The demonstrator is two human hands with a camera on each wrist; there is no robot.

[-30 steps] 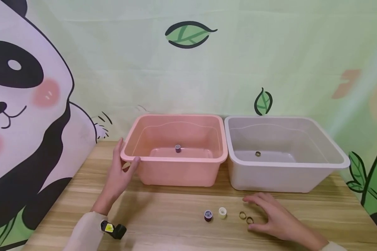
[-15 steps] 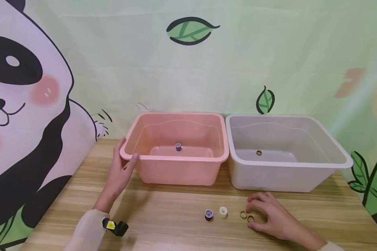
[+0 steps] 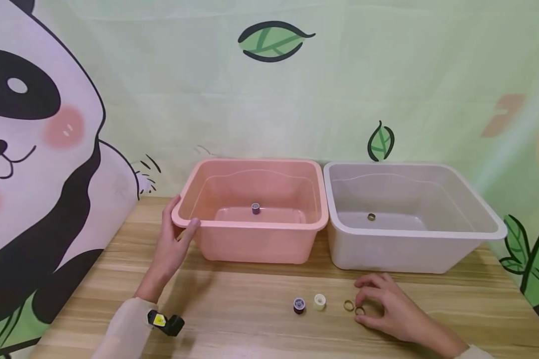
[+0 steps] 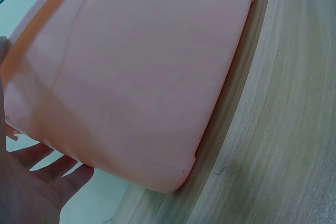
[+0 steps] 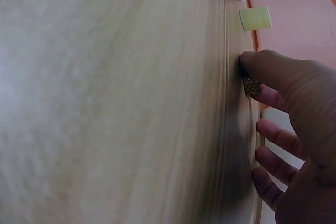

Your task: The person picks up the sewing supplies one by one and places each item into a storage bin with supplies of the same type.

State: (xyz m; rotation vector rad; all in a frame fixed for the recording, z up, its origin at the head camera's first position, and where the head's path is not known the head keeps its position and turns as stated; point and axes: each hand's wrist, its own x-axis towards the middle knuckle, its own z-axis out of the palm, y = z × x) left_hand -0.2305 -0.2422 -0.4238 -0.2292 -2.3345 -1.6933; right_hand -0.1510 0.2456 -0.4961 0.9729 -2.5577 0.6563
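Observation:
My left hand (image 3: 172, 249) grips the left front corner of a pink plastic bin (image 3: 251, 244), thumb over the front rim and fingers along its outer side. In the left wrist view the fingers (image 4: 73, 182) touch the bin wall. My right hand (image 3: 393, 309) pinches a brass-coloured ring thimble (image 3: 361, 310) on the table between thumb and index finger. Dimples show on this thimble (image 5: 253, 85) in the right wrist view, partly covered by the thumb. A second ring thimble (image 3: 349, 305) lies just left of it. Farther left stand a pale yellow thread spool (image 3: 320, 301) and a dark purple one (image 3: 299, 305).
A light grey bin (image 3: 395, 252) stands right of the pink one, rims almost together. One ring thimble (image 3: 371, 217) lies inside the grey bin, and a purple spool (image 3: 255, 208) inside the pink bin. A panda-printed cloth (image 3: 206, 99) hangs behind the wooden table (image 3: 233, 309).
My right thumb and index finger have closed in from beside the right-hand ring thimble onto it. The left hand keeps its hold on the pink bin, and the head view has tilted slightly.

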